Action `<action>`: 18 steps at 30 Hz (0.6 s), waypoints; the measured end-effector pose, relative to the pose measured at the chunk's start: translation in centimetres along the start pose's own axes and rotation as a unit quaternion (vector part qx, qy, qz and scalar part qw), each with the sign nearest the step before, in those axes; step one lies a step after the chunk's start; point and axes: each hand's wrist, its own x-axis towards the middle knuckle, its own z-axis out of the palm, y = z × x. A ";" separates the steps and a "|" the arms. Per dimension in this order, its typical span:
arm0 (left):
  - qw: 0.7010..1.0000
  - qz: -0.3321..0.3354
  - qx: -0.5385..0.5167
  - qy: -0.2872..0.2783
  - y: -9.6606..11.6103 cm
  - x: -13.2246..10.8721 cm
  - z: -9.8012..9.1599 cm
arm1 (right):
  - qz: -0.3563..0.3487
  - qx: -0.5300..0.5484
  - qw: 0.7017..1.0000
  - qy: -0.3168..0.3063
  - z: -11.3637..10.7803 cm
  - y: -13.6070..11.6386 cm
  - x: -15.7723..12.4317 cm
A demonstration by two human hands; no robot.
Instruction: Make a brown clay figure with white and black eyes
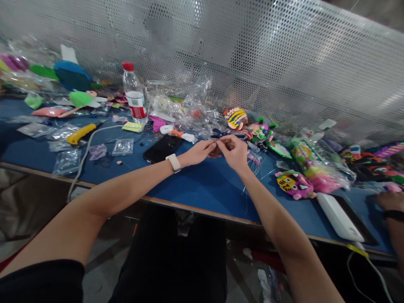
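Over the blue table [202,189], my left hand [202,152] and my right hand [234,150] meet at the fingertips. Both are closed in a pinch, and whatever sits between the fingers is too small or hidden to make out. A black phone [162,148] lies just left of my left hand, whose wrist wears a pale band [173,163]. Behind the hands rest dark-handled pliers or scissors [221,134]. Thin clear strands [252,168] spread over the table beside my right wrist.
A red-capped bottle [135,94] stands back left, near a yellow utility knife [81,133] and a white cable [82,162]. Colourful clay faces [293,184] and a white power bank [341,219] lie right. Another person's hand [391,201] is at the far right. A perforated metal screen [252,54] rises behind.
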 end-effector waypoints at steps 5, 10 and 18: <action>1.000 -0.012 -0.009 0.019 0.0 -0.1 0.2 | 0.006 0.008 1.000 0.012 0.1 -0.3 0.0; 0.996 -0.035 -0.045 0.066 0.0 0.1 0.2 | -0.009 0.003 1.000 -0.002 0.0 -0.8 -0.1; 0.995 -0.031 -0.015 0.096 0.8 -0.2 0.4 | -0.027 0.010 0.998 -0.059 0.2 0.0 -0.3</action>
